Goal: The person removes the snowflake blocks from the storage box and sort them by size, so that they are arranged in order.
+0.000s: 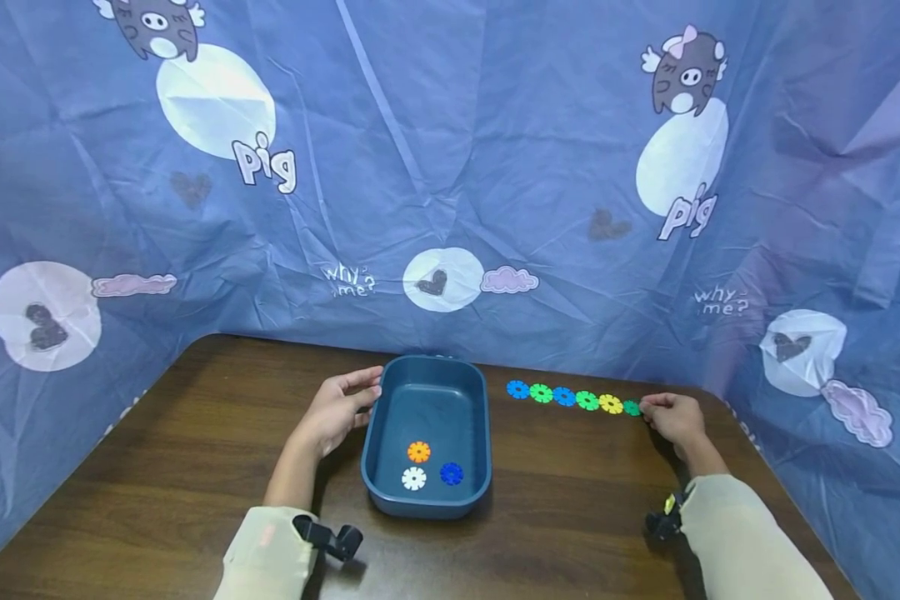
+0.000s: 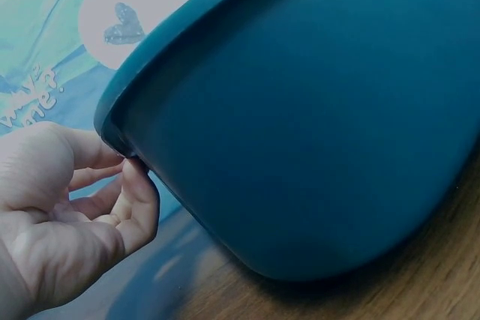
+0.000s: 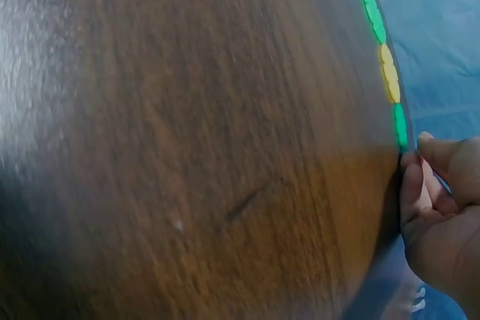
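Blue tray [image 1: 420,507]: six discs [image 1: 587,401] in line, three inside

The six discs are laid in a row on the desk [image 1: 570,500], to the right of the tray; the end green disc [image 1: 631,407] is pinched by the right hand [image 1: 675,417]. The tray's rim is gripped by the left hand [image 1: 333,410]. Left inside are an orange disc [image 1: 418,452], a white disc [image 1: 414,478] and a dark blue disc [image 1: 452,474].
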### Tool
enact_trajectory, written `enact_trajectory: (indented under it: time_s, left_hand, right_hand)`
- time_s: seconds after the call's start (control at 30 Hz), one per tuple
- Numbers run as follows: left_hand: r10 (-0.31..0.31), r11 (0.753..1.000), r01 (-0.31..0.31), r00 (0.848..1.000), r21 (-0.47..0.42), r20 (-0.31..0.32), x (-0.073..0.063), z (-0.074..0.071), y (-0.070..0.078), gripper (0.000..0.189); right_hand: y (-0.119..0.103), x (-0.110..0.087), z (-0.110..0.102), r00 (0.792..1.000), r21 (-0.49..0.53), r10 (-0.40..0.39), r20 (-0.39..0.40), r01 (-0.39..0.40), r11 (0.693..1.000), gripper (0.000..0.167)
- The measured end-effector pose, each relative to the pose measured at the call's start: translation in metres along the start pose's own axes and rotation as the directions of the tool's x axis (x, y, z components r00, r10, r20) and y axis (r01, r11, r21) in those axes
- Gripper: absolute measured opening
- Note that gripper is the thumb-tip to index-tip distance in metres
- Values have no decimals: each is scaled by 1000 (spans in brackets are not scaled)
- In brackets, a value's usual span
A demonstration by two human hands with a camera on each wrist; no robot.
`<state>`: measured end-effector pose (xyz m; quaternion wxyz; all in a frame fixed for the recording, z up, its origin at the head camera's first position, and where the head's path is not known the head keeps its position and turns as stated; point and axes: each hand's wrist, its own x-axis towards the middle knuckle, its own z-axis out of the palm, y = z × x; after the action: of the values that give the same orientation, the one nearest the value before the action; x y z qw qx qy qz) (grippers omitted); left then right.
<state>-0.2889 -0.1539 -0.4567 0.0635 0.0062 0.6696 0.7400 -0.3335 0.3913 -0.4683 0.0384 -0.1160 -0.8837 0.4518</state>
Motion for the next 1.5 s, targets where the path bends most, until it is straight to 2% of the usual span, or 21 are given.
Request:
enact_trajectory:
  time_s: [0.33, 0.5, 0.67, 0.8, 1.03, 1.37, 1.5]
  left_hand:
    - [5, 1000, -5, 1000, 4, 8, 0, 1, 0, 46]
    - [6, 1000, -6, 1000, 2, 9, 0, 1, 0, 46]
    - [9, 1000, -9, 1000, 10, 18, 1, 2, 1, 46]
    - [4, 1000, -4, 1000, 12, 10, 1, 2, 0, 46]
    - [3, 1000, -3, 1000, 0, 4, 2, 1, -3, 46]
    - [9, 1000, -9, 1000, 9, 3, 1, -1, -1, 46]
    - [8, 1000, -8, 1000, 8, 5, 1, -1, -1, 46]
  right_hand:
    - [-1, -3, -8, 999, 163, 3, 33, -8, 987, 31]
    - [-9, -5, -8, 998, 152, -46, 45, 39, 988, 36]
    - [-24, -9, -4, 988, 95, -140, 67, 134, 986, 37]
    - [-40, -13, 5, 970, 55, -218, 106, 213, 975, 34]
    - [-66, -23, 28, 922, 29, -340, 182, 341, 940, 26]
    - [-102, -39, 60, 864, -13, -400, 307, 424, 906, 21]
    - [-117, -48, 72, 832, -6, -430, 350, 461, 888, 17]
